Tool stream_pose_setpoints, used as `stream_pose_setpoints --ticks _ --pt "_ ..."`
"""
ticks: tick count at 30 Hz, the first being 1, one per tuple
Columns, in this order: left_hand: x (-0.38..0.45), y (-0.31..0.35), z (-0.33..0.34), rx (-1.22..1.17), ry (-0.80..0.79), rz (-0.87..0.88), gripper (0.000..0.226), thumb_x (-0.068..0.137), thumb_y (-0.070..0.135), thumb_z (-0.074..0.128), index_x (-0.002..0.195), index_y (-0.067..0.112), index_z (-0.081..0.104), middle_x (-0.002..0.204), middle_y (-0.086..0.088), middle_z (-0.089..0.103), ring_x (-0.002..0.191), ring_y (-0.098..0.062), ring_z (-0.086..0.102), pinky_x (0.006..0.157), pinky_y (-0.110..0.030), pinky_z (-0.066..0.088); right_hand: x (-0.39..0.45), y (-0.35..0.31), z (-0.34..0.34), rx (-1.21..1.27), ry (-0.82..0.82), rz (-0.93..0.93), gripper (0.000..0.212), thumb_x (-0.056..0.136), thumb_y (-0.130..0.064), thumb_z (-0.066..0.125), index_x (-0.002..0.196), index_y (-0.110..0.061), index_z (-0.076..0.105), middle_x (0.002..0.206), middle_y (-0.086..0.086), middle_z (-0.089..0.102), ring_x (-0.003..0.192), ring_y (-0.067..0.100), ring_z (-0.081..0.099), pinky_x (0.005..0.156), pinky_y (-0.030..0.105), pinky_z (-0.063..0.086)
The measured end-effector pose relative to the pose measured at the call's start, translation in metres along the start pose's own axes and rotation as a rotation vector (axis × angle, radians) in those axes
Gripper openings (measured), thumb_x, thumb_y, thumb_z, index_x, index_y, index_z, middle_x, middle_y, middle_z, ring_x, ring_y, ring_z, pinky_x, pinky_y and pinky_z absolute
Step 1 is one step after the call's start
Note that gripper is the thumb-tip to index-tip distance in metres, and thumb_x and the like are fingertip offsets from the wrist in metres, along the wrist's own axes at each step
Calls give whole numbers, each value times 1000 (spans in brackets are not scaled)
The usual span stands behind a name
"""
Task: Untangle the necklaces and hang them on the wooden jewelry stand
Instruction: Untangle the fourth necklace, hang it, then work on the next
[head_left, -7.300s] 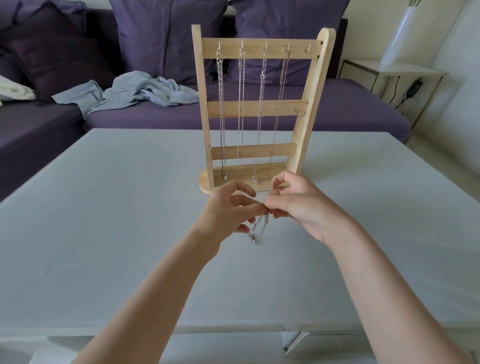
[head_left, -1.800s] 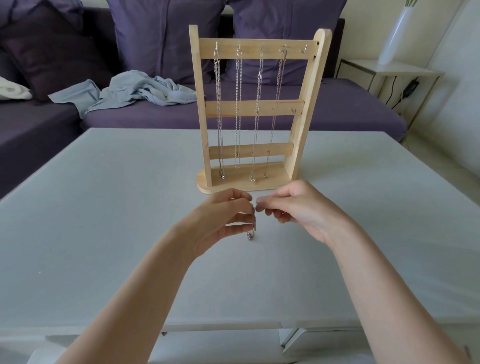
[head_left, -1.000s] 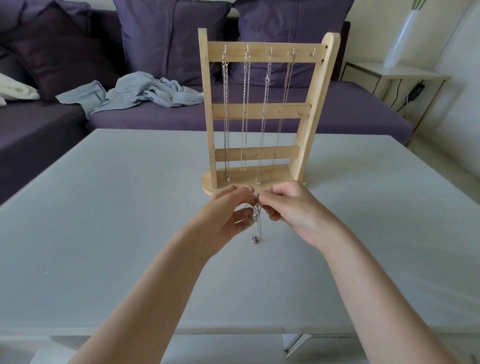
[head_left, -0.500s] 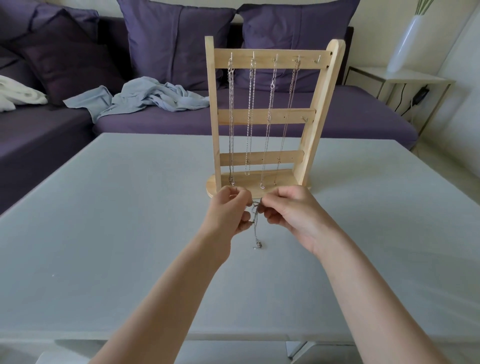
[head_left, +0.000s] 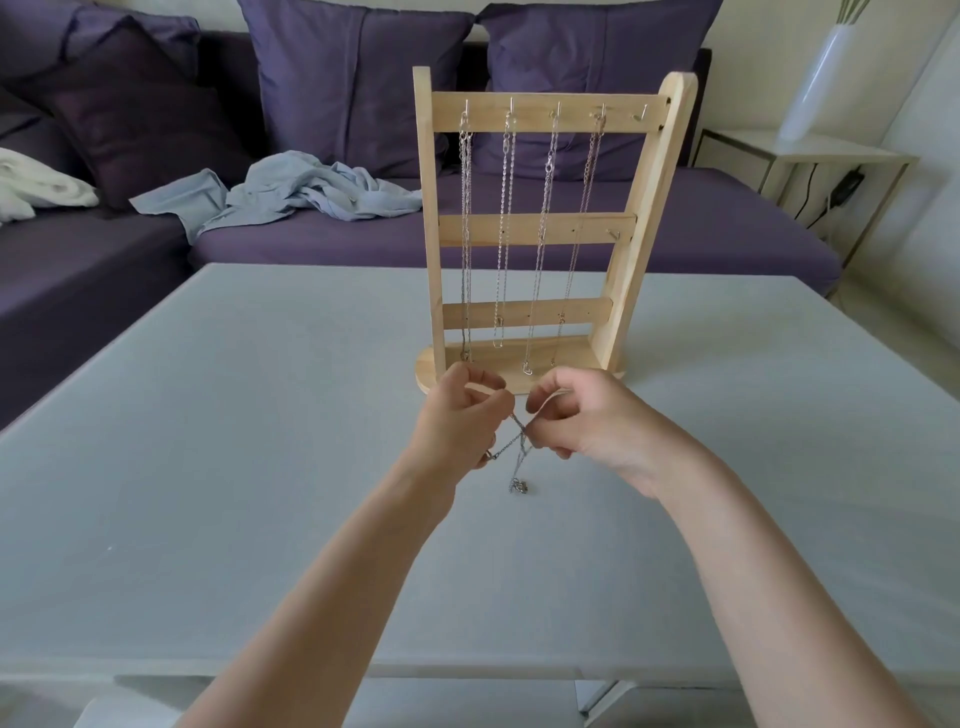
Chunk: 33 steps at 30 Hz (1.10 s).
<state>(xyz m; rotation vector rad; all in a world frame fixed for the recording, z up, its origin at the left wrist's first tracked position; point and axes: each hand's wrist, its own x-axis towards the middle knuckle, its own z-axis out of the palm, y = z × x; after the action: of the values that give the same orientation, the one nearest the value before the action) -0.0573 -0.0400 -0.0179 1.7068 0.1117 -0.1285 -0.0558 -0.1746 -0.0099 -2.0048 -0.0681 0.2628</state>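
Both hands have pulled a little apart since half a second ago, so the chain now stretches between them. Largest first: the gray table holds the wooden jewelry stand, where four necklaces hang from its top hooks and the hook at its right end is bare. Just in front of the stand's base, the left hand and right hand each pinch the tangled necklace, fingers curled on it, and its small charm dangles below. Pulling too hard could tighten the knot or snap the thin chain. A bump could tip the stand. I see no writing anywhere.
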Motion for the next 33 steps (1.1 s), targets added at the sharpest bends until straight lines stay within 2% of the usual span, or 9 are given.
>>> stream_pose_setpoints --ticks 4,7,10,13,16,20,25,29,33 --pt "-3 -2 7 -8 -43 -88 10 87 8 47 88 16 53 68 5 48 44 -7 37 42 -15 31 1 1 8 -405 19 -22 13 74 -6 67 82 -14 61 72 -4 56 62 14 52 51 22 38" --pt "-4 -2 7 -5 -56 -136 9 88 9 47 89 16 54 69 4 49 41 -6 37 41 -15 29 1 0 10 -484 -7 -39 9 75 -6 65 80 -13 69 69 -5 59 63 13 54 50 19 39" --pt "0 -1 2 67 -71 -115 10 88 8 47 88 15 54 70 4 48 39 -4 37 39 -14 29 -1 1 3 -388 -9 -16 7 78 -10 65 79 -10 71 70 -1 63 61 12 51 50 19 39" --pt "2 2 -4 154 -89 -69 15 88 5 49 81 17 56 72 5 49 40 -3 41 39 -12 30 -3 2 -2 -301 -1 -4 12 81 -17 63 79 -7 70 67 0 57 60 14 46 59 25 37" --pt "2 5 -8 216 -103 -32 20 88 7 48 77 19 60 70 5 49 42 -2 42 40 -11 31 -7 2 -6 -168 4 2 16 81 -15 61 76 -2 68 61 0 52 53 12 41 62 26 36" --pt "-1 7 -7 246 -176 -51 27 89 11 47 78 18 71 70 4 41 51 -8 35 47 -16 30 -9 4 -11 -89 39 15 18 82 -18 64 66 -11 67 54 -6 52 46 7 40 57 21 36" --pt "0 6 -7 253 -226 -85 17 82 20 65 88 6 73 70 2 41 55 -11 35 49 -17 32 -7 10 -13 1 91 26 15 81 -17 67 70 -8 67 53 -5 53 42 5 40 56 20 37" --pt "0 4 -8 273 -238 -19 12 81 26 69 76 16 72 52 8 36 50 -9 33 47 -16 28 -6 11 -13 69 79 10 17 83 -15 66 69 -7 67 54 -3 53 49 9 42 54 21 36" --pt "0 3 -8 253 -218 -35 18 83 23 65 65 19 64 53 6 30 49 -9 29 46 -16 26 -6 10 -13 239 -19 43 21 87 -16 64 68 -6 65 56 0 52 50 9 42 48 17 36"
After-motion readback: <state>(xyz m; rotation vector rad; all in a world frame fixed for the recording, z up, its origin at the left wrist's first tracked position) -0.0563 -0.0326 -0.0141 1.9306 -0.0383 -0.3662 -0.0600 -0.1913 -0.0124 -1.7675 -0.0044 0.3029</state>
